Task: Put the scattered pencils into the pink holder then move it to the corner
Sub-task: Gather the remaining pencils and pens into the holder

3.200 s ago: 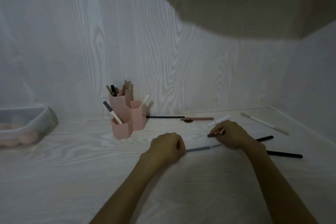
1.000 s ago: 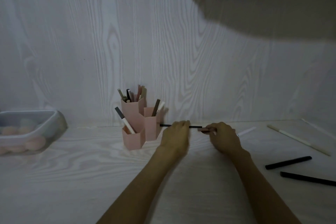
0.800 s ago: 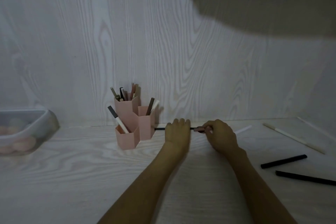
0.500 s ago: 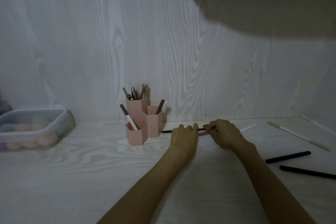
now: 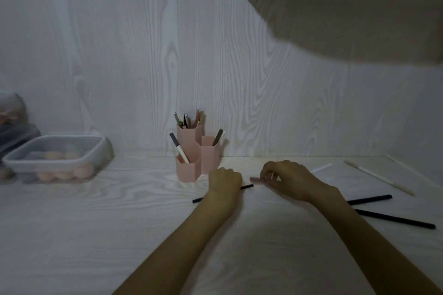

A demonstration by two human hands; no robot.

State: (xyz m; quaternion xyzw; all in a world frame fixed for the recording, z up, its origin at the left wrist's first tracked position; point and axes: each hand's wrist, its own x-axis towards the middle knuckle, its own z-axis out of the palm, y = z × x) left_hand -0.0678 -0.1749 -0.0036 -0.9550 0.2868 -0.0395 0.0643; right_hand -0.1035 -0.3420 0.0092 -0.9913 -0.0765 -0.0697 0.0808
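Note:
The pink holder [image 5: 197,159], made of three hexagonal tubes, stands by the back wall with several pencils upright in it. Just right of it, my left hand [image 5: 225,181] is closed around a thin black pencil [image 5: 247,186] whose ends stick out on both sides. My right hand [image 5: 286,178] pinches a short pink-brown pencil [image 5: 256,179] at its fingertips. Loose on the desk to the right lie two black pencils [image 5: 370,199] [image 5: 395,218], a long cream pencil [image 5: 378,177] and a white one [image 5: 322,168].
A clear plastic box [image 5: 56,158] with peach-coloured round things sits at the left, with darker containers [image 5: 14,132] behind it. A shelf [image 5: 347,14] overhangs the upper right. The desk's right corner lies beyond the cream pencil.
Both hands have drawn back from the wall toward me, each taking a pencil: the black one in the left, the pink-brown one in the right.

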